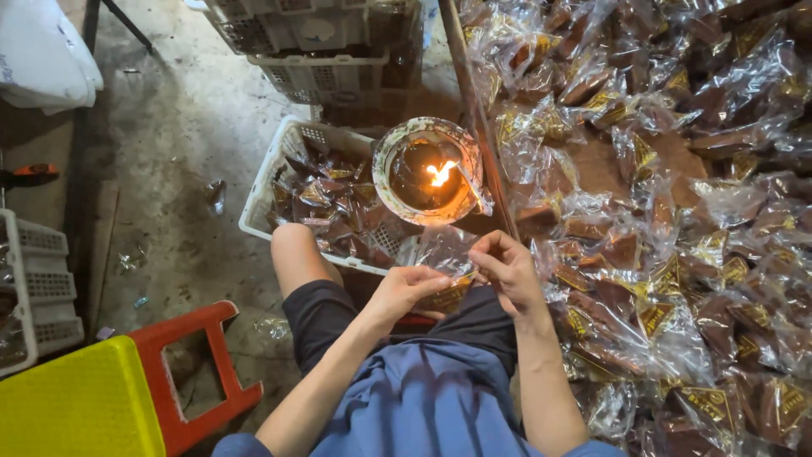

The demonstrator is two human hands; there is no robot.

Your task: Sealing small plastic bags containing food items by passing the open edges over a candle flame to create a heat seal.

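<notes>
Below, the scene is set out in lines.
Left hand (412,286): closed in a pinch on the near edge of a clear plastic packet (441,254), held above the lap.
Right hand (505,264): fingers curled narrow, gripping the same packet's right edge, just beside the left hand.
Packet: held between both hands, a brown block seen inside, low over the knees.
Flame bowl (428,170): a round, crusted bowl with a small lit flame, placed just beyond the hands.
White crate (269,188): set beyond the left hand, filled with wrapped brown pieces.
Pile of packets (668,220): spread to the right of the right hand, covering that whole side.
Floor (182,127): bare grey concrete, stained, scattered with scraps.
Stools: a red stool (203,372) and a yellow one (80,402) are seen left of the left arm.
Stacked crates (321,51): found far beyond the hands.
</notes>
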